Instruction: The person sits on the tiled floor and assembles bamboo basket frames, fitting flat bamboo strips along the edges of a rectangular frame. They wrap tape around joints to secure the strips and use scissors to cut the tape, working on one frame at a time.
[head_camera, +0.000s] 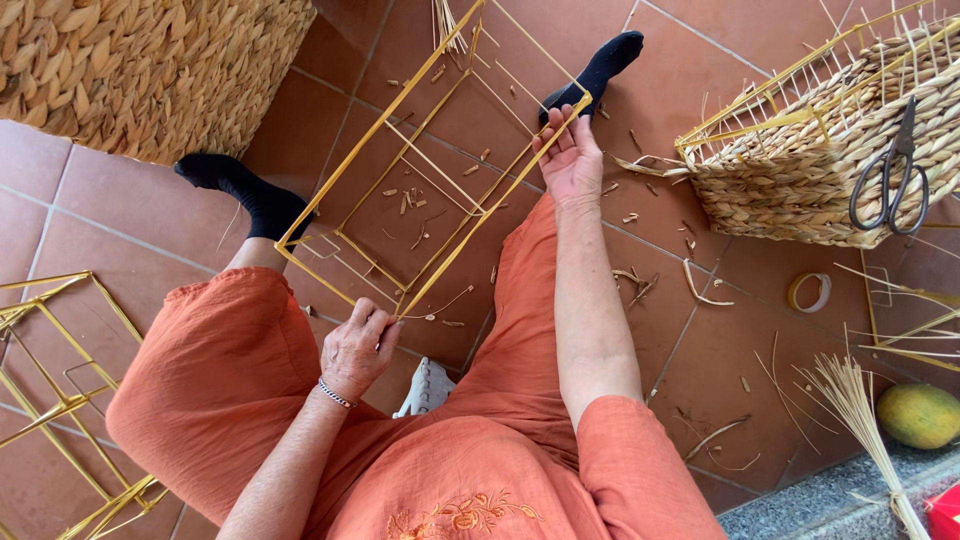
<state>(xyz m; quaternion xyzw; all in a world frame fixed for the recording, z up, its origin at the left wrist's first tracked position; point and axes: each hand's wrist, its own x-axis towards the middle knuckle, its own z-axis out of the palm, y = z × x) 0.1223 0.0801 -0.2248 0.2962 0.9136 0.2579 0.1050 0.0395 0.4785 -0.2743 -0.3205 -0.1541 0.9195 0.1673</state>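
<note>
We record: frame (430, 180), yellow; tiles (720, 350), terracotta; clothes (230, 370), orange with embroidered flower; socks (250, 195), black; baskets (800, 160), tan weave; scissors (890, 175), dark grey; fruit (920, 415), yellow-green; tape (808, 292), pale yellow.
</note>
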